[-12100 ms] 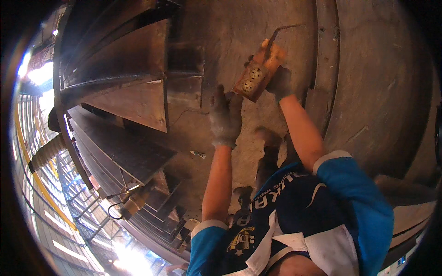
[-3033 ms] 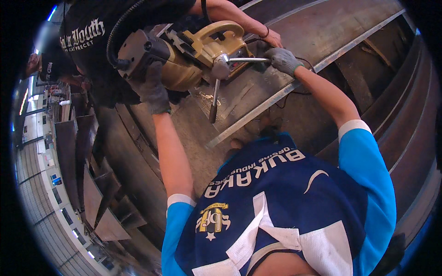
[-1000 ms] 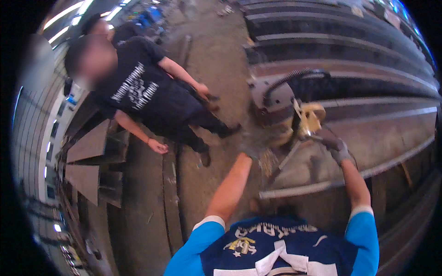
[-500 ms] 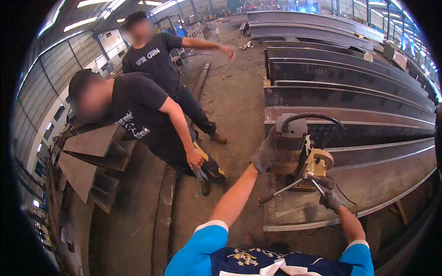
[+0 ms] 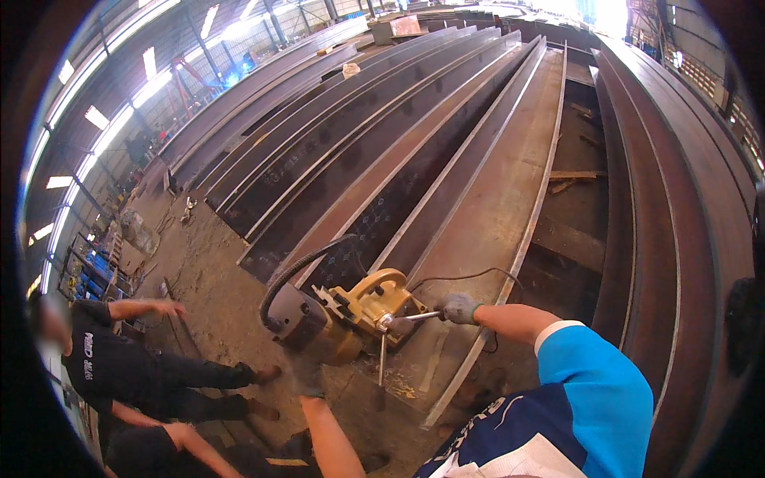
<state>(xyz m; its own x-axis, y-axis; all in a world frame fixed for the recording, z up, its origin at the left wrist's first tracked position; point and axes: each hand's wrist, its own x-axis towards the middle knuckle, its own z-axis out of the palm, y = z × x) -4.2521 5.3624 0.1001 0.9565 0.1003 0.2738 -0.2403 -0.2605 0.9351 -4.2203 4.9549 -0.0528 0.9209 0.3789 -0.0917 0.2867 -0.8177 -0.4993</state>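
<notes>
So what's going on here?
A gloved person has both hands at a yellow-and-grey power tool, at the near end of a long steel beam. The right hand grips a metal lever on it; the left hand is by the motor housing, its grip hard to make out. To the left are two dark-clothed co-workers, one with an arm held out.

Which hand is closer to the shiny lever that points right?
Right: the right hand grips the shiny lever by its outer end; the left hand is farther off, by the grey motor.
</notes>
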